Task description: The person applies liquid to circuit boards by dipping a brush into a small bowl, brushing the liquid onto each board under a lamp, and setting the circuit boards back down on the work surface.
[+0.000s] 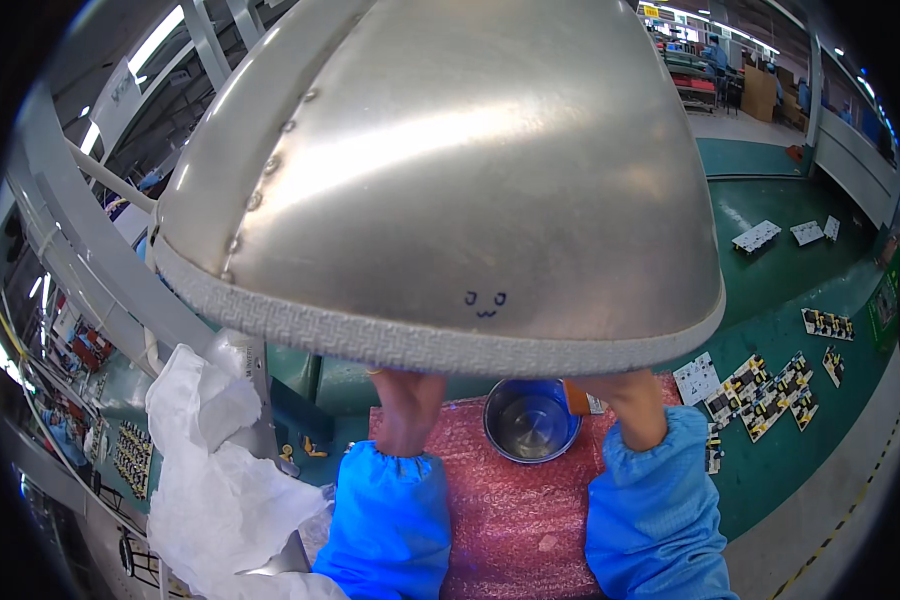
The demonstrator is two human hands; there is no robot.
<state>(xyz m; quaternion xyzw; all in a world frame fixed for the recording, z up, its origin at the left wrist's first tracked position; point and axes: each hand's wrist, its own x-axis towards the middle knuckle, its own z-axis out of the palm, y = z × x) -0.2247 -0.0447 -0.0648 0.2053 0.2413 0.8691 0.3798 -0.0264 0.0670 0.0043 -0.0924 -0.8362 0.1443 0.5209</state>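
Note:
A large metal hood [490,190] with a grey textured edge band fills the upper middle and covers the fingers of both hands. Below its edge, the wrist end of my left hand [407,400] shows, coming out of a blue elastic sleeve. My right hand [632,400] also reaches in under the hood, its fingers out of sight. Between the wrists stands a round metal bowl [530,420] with a blue rim. An orange-brown piece [576,398] overlaps the bowl's right rim beside my right wrist; whether my hand holds it is hidden.
Pink bubble wrap [515,520] lies beneath the bowl. Several circuit boards [755,395] are spread on the green table [800,480] at right, more lying farther back. White crumpled sheeting [215,490] hangs at left by a metal post. People work in the far background.

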